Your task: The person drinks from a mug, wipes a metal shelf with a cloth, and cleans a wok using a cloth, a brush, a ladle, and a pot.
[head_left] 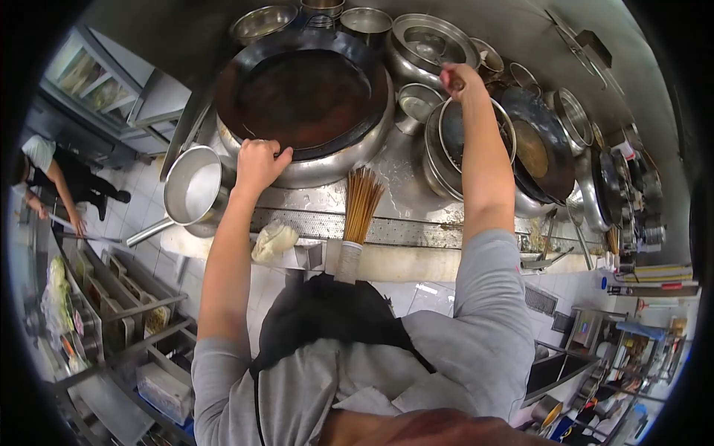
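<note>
My left hand [260,167] is closed on the near left rim of a large dark wok [305,93], whose inside is brownish and wet-looking. The wok sits on a round steel burner ring. Over at the back right, my right hand [461,80] is closed around what looks like a ladle, with a brownish handle end showing in the fist. The ladle's head seems to reach into a steel pot [435,37], though the fingers partly hide it. Below my right forearm lies a round strainer [508,126] on a larger vessel. A bamboo wok brush [362,204] stands upright at the counter's front.
A steel saucepan [195,186] stands at the left, its handle sticking outward. A crumpled pale cloth [274,241] lies at the front edge. Another wok [539,149] is on the right. At far left, a person [56,175] holds a long stick near food containers [123,286].
</note>
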`<state>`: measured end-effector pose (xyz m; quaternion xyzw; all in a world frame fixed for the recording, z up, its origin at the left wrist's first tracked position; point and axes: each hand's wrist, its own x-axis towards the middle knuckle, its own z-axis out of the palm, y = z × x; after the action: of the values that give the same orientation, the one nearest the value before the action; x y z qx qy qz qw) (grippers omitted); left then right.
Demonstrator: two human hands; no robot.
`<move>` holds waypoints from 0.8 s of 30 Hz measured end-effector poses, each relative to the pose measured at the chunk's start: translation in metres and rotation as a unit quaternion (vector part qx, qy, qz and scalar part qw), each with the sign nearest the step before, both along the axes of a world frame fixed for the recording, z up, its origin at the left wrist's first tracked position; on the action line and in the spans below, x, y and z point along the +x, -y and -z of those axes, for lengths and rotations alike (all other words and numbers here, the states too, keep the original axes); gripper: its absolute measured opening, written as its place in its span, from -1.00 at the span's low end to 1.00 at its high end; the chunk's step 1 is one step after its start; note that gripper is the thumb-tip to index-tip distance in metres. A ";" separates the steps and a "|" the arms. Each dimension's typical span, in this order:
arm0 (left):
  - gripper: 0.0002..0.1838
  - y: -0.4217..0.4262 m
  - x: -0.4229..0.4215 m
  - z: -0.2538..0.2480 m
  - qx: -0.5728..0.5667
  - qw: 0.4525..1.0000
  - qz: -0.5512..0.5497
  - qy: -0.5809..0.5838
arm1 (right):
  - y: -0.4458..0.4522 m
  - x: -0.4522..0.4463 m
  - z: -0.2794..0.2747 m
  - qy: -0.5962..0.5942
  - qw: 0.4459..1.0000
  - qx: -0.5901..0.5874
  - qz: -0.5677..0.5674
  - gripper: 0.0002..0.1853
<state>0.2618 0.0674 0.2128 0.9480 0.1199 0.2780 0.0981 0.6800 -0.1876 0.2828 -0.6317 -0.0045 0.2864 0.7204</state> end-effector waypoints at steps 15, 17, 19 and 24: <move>-0.58 -0.014 -0.002 0.020 0.027 0.999 0.016 -0.028 | 0.042 -0.171 -0.075 -0.367 0.769 0.508 -0.125 -0.47; -0.59 -0.014 -0.004 0.017 0.011 0.999 0.014 -0.052 | 0.040 -0.218 -0.073 -0.385 0.756 0.515 -0.126 -0.43; -0.61 -0.013 -0.006 0.009 -0.004 0.999 0.019 -0.042 | 0.036 -0.241 -0.061 -0.445 0.731 0.497 -0.147 -0.45; -0.71 -0.015 -0.011 0.016 -0.076 0.996 0.046 0.008 | 0.027 -0.272 -0.027 -0.313 0.909 0.236 -0.145 -0.62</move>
<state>0.2509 0.0824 0.1968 0.9401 0.0961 0.2707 0.1838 0.4077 -0.2148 0.3098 -0.3138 0.0626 0.5610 0.7635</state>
